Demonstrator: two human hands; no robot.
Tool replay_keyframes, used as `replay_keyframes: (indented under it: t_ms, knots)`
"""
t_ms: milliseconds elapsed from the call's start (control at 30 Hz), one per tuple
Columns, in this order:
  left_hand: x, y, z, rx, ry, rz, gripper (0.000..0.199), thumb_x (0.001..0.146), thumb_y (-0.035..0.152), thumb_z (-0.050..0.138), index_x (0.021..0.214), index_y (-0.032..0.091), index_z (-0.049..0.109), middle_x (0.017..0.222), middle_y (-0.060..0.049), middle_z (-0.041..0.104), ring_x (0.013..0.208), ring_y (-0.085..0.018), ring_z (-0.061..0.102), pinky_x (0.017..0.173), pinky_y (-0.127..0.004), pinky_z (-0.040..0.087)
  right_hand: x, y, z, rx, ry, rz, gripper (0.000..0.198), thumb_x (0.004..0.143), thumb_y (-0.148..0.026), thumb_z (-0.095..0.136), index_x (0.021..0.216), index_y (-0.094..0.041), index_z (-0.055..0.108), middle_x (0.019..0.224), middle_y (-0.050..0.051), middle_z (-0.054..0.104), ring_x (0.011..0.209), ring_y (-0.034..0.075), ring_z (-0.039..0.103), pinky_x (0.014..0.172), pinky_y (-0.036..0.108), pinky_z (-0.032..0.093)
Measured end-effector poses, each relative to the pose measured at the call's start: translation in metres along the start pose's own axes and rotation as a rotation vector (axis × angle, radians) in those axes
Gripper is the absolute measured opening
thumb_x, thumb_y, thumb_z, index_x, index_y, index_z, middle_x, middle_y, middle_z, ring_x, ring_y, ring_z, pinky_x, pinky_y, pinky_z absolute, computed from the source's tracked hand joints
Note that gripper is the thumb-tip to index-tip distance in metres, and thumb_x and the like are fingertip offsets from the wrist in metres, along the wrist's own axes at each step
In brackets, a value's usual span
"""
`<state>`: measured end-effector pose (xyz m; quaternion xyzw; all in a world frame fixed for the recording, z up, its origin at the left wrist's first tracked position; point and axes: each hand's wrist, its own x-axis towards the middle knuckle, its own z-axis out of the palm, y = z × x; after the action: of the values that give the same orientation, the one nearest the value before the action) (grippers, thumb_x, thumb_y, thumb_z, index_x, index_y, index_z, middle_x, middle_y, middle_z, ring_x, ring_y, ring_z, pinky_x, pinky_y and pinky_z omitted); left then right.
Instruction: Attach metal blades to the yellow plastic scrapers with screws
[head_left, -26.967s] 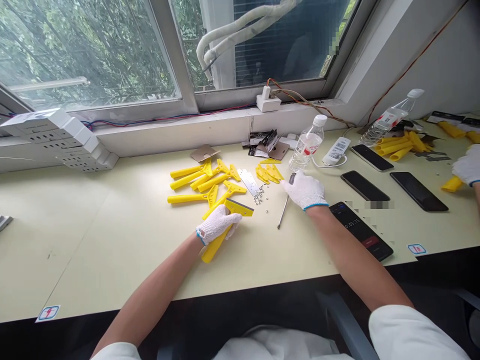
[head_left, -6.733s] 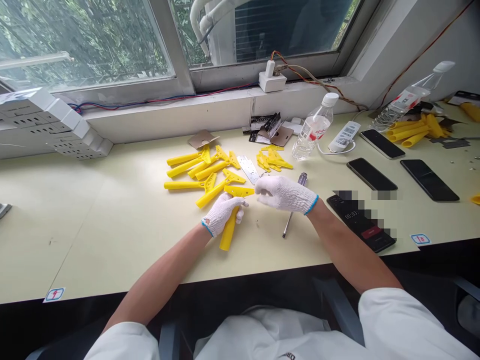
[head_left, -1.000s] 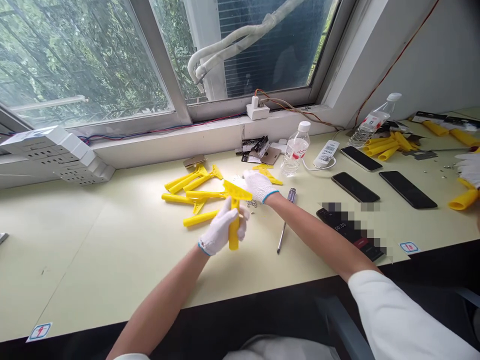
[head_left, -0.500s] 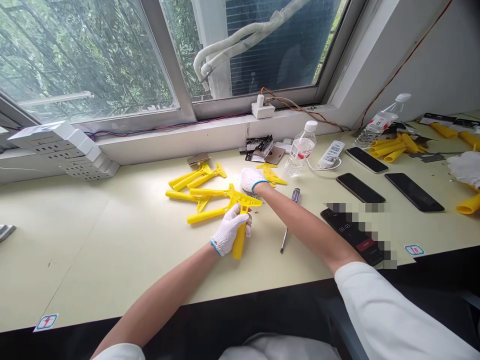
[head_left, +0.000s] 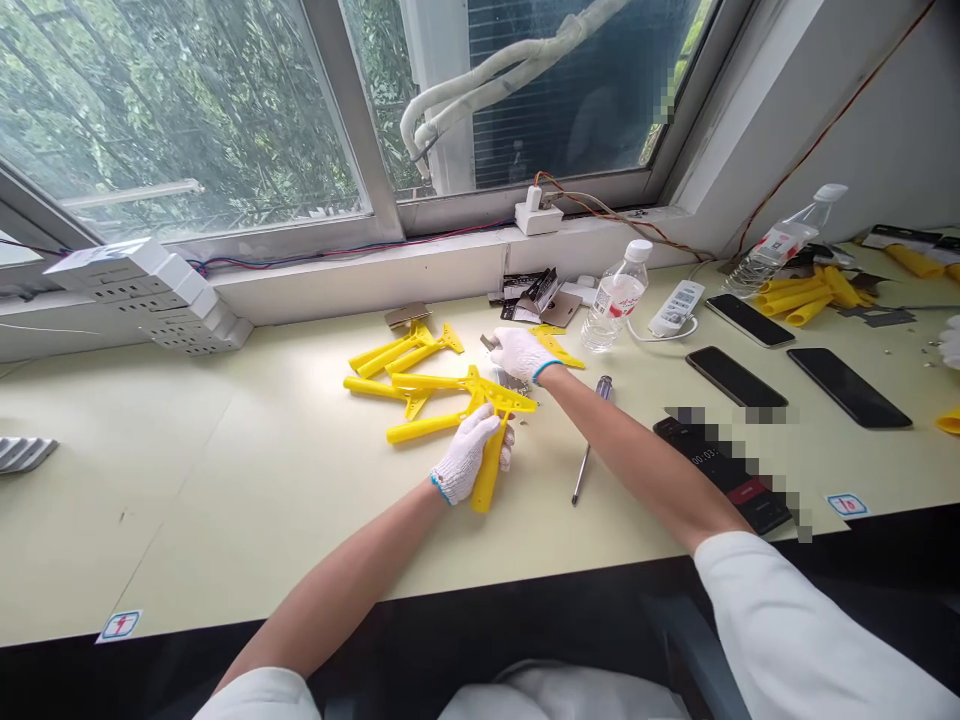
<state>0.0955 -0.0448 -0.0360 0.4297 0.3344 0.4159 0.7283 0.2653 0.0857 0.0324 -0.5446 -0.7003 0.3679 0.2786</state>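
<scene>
My left hand (head_left: 466, 455), in a white knitted glove, is wrapped round the handle of a yellow plastic scraper (head_left: 489, 480). The scraper's wide head points away from me. Farther back, my gloved right hand (head_left: 521, 355) pinches a small flat grey piece (head_left: 487, 343) that looks like a blade. Grey metal pieces (head_left: 514, 381) lie just below that hand, partly covered by it. More yellow scrapers (head_left: 427, 430) lie to the left of the held one, some overlapping. Behind my right wrist are flat yellow parts (head_left: 562, 350). A screwdriver (head_left: 603, 392) rests to the right.
A water bottle (head_left: 616, 300) stands behind the screwdriver, beside a power strip (head_left: 676, 307). Several phones (head_left: 736, 377) lie at the right. Dark packaging (head_left: 536, 292) is against the wall. White boxes (head_left: 161, 300) are stacked at the back left, with grey metal strips (head_left: 26, 454) at the left edge.
My right hand has lifted from the metal pieces, and a small flat grey piece now shows at its fingertips. My left hand keeps its hold on the scraper. The view has shifted slightly left.
</scene>
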Motion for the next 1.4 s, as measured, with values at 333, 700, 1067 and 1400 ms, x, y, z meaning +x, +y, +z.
replay_keyframes:
  t_ms: [333,700,1067,1400]
  knots:
    - [-0.001,0.008,-0.004,0.12,-0.135,-0.019,0.049,0.095,0.044,0.077,0.137,0.022,0.066,0.093,-0.004,0.071,0.058,-0.015,0.064,0.061,-0.032,0.057,-0.072,0.044,-0.023,0.43,-0.123,-0.053,0.017,0.091,-0.032,0.071,0.096,-0.015,0.071,0.083,0.003,0.069,0.067,0.013,0.059,0.063,0.027,0.047]
    - [-0.001,0.012,-0.008,0.211,-0.241,-0.069,0.031,0.092,0.037,0.074,0.118,0.019,0.073,0.091,-0.005,0.071,0.058,-0.016,0.064,0.062,-0.032,0.055,-0.102,0.053,-0.029,0.439,-0.41,-0.065,0.031,0.089,-0.028,0.075,0.116,-0.013,0.074,0.101,0.008,0.08,0.077,0.016,0.072,0.064,0.026,0.046]
    - [-0.003,0.012,-0.009,0.311,-0.263,-0.123,0.019,0.087,0.027,0.067,0.103,0.017,0.067,0.09,-0.005,0.075,0.052,-0.013,0.062,0.059,-0.03,0.052,-0.107,0.048,-0.017,0.303,-0.387,-0.101,0.039,0.085,-0.021,0.071,0.122,-0.016,0.08,0.107,0.006,0.08,0.093,0.021,0.073,0.081,0.031,0.058]
    - [-0.006,0.018,-0.007,0.343,-0.312,-0.126,0.029,0.097,0.044,0.075,0.092,0.016,0.07,0.067,-0.002,0.069,0.047,-0.013,0.059,0.054,-0.027,0.048,-0.111,0.041,-0.01,0.335,-0.477,0.015,0.031,0.082,-0.023,0.071,0.112,-0.016,0.072,0.094,0.003,0.075,0.076,0.015,0.066,0.061,0.025,0.05]
